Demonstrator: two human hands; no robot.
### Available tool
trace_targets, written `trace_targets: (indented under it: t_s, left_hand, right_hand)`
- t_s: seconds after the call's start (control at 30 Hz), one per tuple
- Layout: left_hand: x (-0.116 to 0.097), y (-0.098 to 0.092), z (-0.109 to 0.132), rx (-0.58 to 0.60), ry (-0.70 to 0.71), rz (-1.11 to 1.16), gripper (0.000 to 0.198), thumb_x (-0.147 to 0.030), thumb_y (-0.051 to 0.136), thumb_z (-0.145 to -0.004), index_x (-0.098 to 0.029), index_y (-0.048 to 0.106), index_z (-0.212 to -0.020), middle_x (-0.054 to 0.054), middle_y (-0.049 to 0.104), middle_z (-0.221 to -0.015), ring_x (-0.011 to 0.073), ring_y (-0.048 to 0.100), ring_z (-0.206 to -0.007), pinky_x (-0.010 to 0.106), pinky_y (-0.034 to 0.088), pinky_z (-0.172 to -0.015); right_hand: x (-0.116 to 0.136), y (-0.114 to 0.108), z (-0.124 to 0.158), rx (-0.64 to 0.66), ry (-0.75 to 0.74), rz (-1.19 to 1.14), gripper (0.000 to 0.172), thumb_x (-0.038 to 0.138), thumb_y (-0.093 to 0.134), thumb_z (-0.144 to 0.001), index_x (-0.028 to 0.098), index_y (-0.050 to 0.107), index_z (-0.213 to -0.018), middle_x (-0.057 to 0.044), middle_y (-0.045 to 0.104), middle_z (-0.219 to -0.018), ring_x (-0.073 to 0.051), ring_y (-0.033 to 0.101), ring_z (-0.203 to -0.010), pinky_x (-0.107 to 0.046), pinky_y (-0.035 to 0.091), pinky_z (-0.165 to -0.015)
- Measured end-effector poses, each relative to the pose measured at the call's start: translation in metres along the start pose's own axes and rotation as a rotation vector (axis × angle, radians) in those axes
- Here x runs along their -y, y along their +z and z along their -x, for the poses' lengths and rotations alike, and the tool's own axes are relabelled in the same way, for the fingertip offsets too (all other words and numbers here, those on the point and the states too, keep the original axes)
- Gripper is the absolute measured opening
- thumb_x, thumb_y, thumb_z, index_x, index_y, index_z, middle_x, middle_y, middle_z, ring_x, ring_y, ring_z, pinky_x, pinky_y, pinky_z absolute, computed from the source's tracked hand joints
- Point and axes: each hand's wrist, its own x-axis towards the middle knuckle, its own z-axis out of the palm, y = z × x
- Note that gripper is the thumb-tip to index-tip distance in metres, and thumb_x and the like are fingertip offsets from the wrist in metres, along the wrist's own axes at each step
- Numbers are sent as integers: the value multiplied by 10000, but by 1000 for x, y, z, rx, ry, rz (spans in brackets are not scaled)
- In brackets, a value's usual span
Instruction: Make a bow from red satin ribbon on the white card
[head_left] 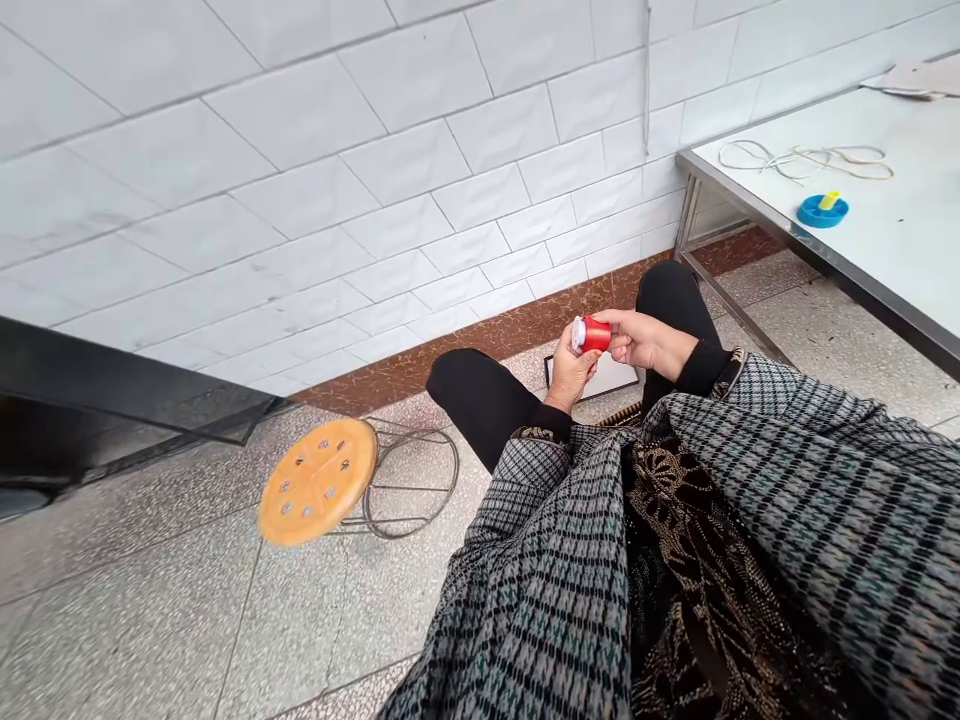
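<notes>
In the head view, a spool of red thread [597, 334] with a whitish end sits between my two hands, over my lap. My left hand [570, 372] is closed round its white end and underside. The fingers of my right hand [636, 340] are pinched at the red side, from the right. What the fingertips do behind the spool is hidden. Below the hands shows a white, dark-edged flat panel [611, 378], partly covered by my hands and legs.
An orange round stool [319, 482] with wire legs lies tipped on the speckled floor at left. To the right stands a metal-edged white table [911, 235] bearing a blue round dish [823, 211] with a yellow piece, and a pale cord [806, 160]. A tiled wall [442, 200] rises ahead.
</notes>
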Motion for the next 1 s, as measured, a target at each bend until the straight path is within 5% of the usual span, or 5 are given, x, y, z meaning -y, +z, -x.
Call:
trace_targets:
  t_s: [0.13, 0.4, 0.7, 1.0]
  left_hand:
    - [2, 0, 4, -1, -58, 18, 949, -533, 996, -476, -212, 569, -1260, -102, 575, -618, 24, 361, -346, 185, 225, -344]
    - [14, 7, 0, -127, -163, 113, 710, -583, 946, -552, -201, 548, -1000, -142, 462, -483, 24, 295, -351, 160, 160, -370]
    - [31, -11, 0, -125, -251, -17, 700, -611, 911, -598, -175, 578, -1032, -139, 453, -441, 40, 305, -341, 182, 186, -385]
    - [45, -28, -14, -159, -202, -26, 627, -586, 915, -621, -176, 625, -997, -113, 476, -456, 58, 350, -354, 215, 237, -408]
  right_hand:
    - [-2, -6, -2, 34, 118, -28, 259, 157, 582, -1011, 171, 524, -760, 66, 436, -498, -14, 206, -361, -107, 222, -315]
    - [-36, -9, -29, -72, -211, 134, 249, 123, 690, -924, 155, 597, -695, 54, 462, -467, -49, 342, -398, -142, 314, -383]
    - [-34, -33, -66, 4, 54, -52, 258, 160, 594, -967, 179, 554, -713, 85, 367, -430, -50, 194, -396, -127, 240, -360]
    - [-24, -36, -98, 14, 182, -8, 160, 144, 654, -904, 181, 568, -774, 63, 473, -502, -45, 174, -419, -130, 204, -358]
